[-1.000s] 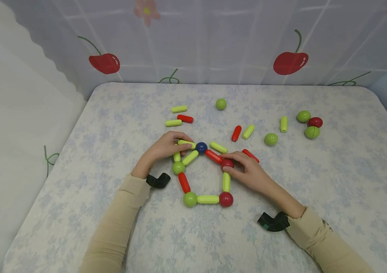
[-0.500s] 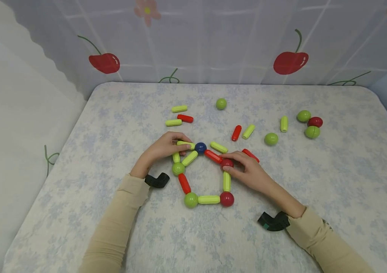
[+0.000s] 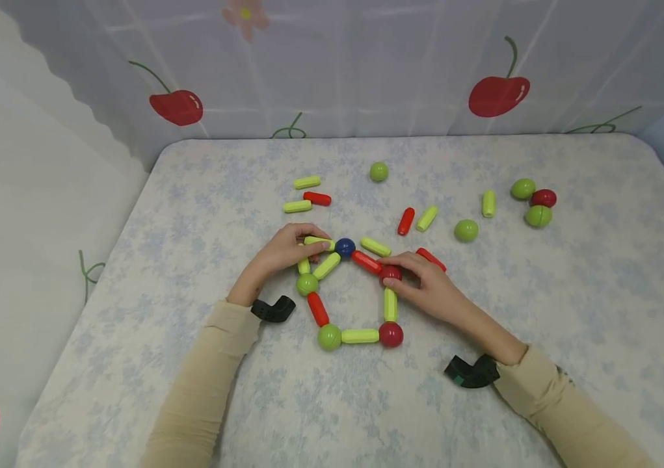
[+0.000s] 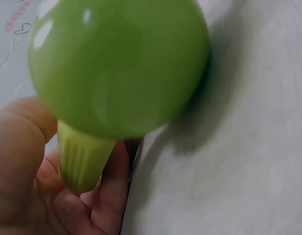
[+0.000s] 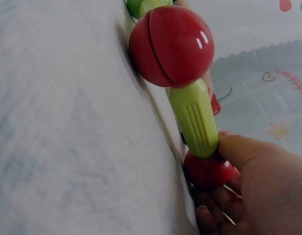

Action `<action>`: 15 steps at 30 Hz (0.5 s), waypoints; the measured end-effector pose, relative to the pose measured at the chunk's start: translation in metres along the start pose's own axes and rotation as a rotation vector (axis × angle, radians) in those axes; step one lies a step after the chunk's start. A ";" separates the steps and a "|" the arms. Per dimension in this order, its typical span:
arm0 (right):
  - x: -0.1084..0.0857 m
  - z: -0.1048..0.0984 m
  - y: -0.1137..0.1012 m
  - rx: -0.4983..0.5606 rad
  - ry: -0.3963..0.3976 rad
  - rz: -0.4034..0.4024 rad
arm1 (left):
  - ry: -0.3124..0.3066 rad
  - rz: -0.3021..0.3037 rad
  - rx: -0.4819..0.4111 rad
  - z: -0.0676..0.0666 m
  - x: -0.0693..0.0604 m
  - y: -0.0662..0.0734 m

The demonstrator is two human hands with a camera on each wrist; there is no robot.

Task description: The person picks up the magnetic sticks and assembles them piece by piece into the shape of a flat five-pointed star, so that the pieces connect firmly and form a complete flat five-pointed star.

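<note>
Frame: five balls and the sticks between them, lying on the table; I take its middle as the clock's centre.
Blue ball: at 12, with the upper red stick running down to the right red ball at 2.
Lower balls: the lower red ball between 4 and 5, the lower green ball at 7, the upper green ball between 9 and 10.
Left grip: at 10, pinching the top lime stick, whose other end meets the blue ball.
Right grip: between 2 and 3, thumb and fingers pinching the right red ball.
Done: all five sides look in place to me, though the slanting lime stick may or may not touch the blue ball.
Left to do: probably the corner at 10; the outer lime stick rises into the fingers, and I can't see whether anything joins it there.
Loose pieces: a lime stick just outside at 1, a green ball past 12, three sticks towards 11, more balls and sticks scattered towards 2, all unused.
</note>
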State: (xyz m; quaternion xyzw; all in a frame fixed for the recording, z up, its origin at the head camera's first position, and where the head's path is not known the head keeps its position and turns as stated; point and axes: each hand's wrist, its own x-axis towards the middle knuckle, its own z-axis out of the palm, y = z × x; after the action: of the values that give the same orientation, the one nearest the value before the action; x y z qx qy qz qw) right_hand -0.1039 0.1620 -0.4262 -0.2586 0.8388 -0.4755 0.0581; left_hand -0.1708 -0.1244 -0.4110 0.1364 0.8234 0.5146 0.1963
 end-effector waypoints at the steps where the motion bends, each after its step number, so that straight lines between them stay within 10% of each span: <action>1: 0.000 -0.001 0.000 0.000 0.002 -0.003 | 0.016 0.004 0.004 0.001 0.001 0.000; 15: 0.000 -0.001 0.000 0.010 0.002 0.004 | 0.021 0.057 0.037 0.006 0.000 -0.004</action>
State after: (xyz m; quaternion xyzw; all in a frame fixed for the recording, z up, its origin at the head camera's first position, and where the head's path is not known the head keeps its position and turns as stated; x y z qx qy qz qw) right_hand -0.1040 0.1625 -0.4260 -0.2561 0.8371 -0.4797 0.0596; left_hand -0.1685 -0.1213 -0.4166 0.1581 0.8304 0.5063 0.1705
